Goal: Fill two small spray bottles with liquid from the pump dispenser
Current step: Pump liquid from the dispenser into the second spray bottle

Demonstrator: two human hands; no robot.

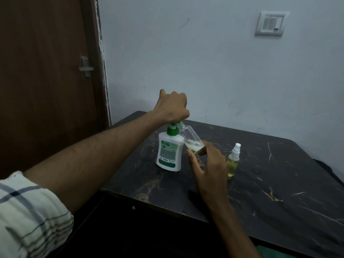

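A white pump dispenser (168,151) with a green pump collar stands on the black marble table (270,192). My left hand (172,107) sits curled on top of its pump head, which it hides. My right hand (208,164) holds an uncapped clear small bottle (190,139) by its base, tilted with its mouth up against the pump nozzle. A little yellowish liquid lies in that bottle's bottom. A second small spray bottle (233,161), capped with a white sprayer and nearly full of yellow liquid, stands upright just right of my right hand.
The table's near edge (149,201) runs diagonally across the lower middle. A brown door (46,81) is at the left and a pale wall with a switch plate (270,23) lies behind the table.
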